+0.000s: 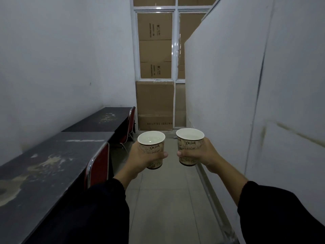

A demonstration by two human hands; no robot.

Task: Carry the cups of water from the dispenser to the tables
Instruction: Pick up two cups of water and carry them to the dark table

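Note:
I hold two printed paper cups upright in front of me, each with water inside. My left hand (140, 156) is wrapped around the left cup (152, 147), thumb across its front. My right hand (204, 154) grips the right cup (190, 143) the same way. Both cups hover side by side over the tiled aisle, a little apart. Two dark, stained tables stand in a row along the left wall: the near table (44, 166) beside my left arm and the far table (103, 118) beyond it. No dispenser is in view.
A red chair with a chrome frame (98, 164) is tucked at the near table, another red chair (130, 124) at the far one. Stacked cardboard boxes (154, 103) behind a white window frame close the aisle's end. A white partition wall (246, 103) runs along the right.

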